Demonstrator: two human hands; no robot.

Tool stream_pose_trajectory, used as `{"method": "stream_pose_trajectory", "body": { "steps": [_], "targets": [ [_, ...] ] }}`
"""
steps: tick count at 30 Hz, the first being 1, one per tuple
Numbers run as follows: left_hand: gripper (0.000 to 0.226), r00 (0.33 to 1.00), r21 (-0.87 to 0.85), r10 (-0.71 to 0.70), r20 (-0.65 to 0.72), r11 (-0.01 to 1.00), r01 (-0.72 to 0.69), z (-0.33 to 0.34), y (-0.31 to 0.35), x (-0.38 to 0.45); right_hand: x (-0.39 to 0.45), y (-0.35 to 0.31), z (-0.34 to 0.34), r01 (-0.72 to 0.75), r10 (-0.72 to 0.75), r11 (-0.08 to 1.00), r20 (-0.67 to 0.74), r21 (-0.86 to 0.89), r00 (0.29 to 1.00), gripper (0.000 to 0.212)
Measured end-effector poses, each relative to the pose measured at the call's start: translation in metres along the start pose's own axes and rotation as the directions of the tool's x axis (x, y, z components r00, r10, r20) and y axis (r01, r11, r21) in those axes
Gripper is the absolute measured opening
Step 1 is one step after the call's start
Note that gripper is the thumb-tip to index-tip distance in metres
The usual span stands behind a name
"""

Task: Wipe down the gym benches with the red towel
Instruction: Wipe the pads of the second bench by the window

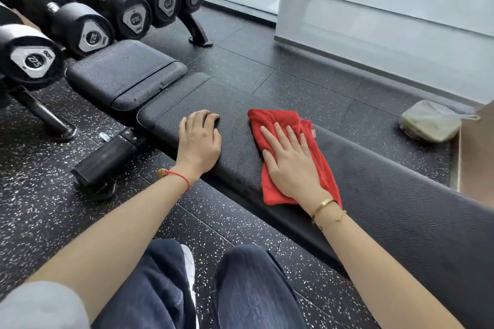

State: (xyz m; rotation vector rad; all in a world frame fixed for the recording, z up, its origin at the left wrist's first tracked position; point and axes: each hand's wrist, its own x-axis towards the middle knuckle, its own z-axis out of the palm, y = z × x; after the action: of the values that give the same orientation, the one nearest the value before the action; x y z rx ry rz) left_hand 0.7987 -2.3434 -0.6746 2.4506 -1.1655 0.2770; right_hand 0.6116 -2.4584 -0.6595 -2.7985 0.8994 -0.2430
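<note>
A black padded gym bench [387, 195] runs from the middle of the view to the lower right, with its separate seat pad [120, 72] at the far left end. The red towel [278, 125] lies flat on the long pad. My right hand [290, 161] presses on the towel with flat, spread fingers. My left hand [199, 140] rests on the bare pad to the left of the towel, fingers curled loosely, holding nothing.
A rack of black dumbbells [88, 27] stands at the upper left, close behind the seat pad. A clear bag with something green [427, 125] lies on the speckled rubber floor [307, 80] beyond the bench, beside a brown box [475, 157]. A grey wall is at the upper right.
</note>
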Motion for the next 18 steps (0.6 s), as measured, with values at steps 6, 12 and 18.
{"method": "stream_pose_trajectory", "body": {
  "steps": [6, 12, 18],
  "targets": [
    [0.045, 1.0, 0.01, -0.005, 0.0, 1.0, 0.005, 0.001, 0.0, 0.0, 0.021, -0.055, 0.015, -0.039, 0.039, 0.999, -0.025, -0.003, 0.999, 0.055],
    [0.046, 1.0, -0.014, 0.009, -0.006, 1.0, -0.009, 0.002, -0.002, 0.0, -0.022, -0.059, 0.018, 0.037, -0.038, 0.999, -0.064, -0.018, 0.997, 0.055],
    [0.044, 1.0, -0.022, 0.012, -0.022, 1.0, -0.012, 0.003, -0.003, 0.0, -0.011, -0.03, 0.014, -0.04, 0.04, 0.999, -0.069, -0.01, 0.997, 0.056]
  ]
}}
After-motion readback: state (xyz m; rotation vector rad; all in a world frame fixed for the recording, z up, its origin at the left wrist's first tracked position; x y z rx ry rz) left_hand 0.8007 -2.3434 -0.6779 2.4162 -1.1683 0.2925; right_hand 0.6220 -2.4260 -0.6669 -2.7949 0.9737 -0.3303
